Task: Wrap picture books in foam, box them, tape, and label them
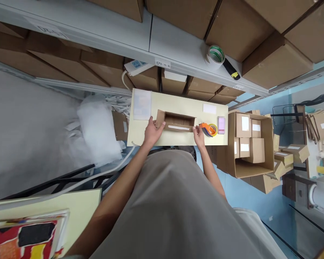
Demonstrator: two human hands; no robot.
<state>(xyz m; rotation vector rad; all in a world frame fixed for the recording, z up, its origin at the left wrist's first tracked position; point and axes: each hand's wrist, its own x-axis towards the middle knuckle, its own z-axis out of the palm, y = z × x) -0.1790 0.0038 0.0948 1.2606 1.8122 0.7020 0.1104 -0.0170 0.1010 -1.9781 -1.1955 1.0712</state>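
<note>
A long, narrow cardboard box (178, 120) lies open at the top on the pale yellow table (178, 139), with a white label along its near side. My left hand (152, 132) grips the box's left end, by a raised end flap. At the near right corner, my right hand (198, 136) pinches the edge between thumb and fingers. Just right of that hand rests an orange tape dispenser (205, 126) with a yellow roll (212, 129). The inside of the box shows bare cardboard.
A pink-and-white small box (221, 125) and a plastic-covered sheet (142, 104) are on the table. To the right stands a large carton (240, 169) holding several labelled boxes. White bubble wrap (97, 129) is at left. Above, a shelf (178, 46) bears a tape roll (215, 57) and a cutter (230, 69).
</note>
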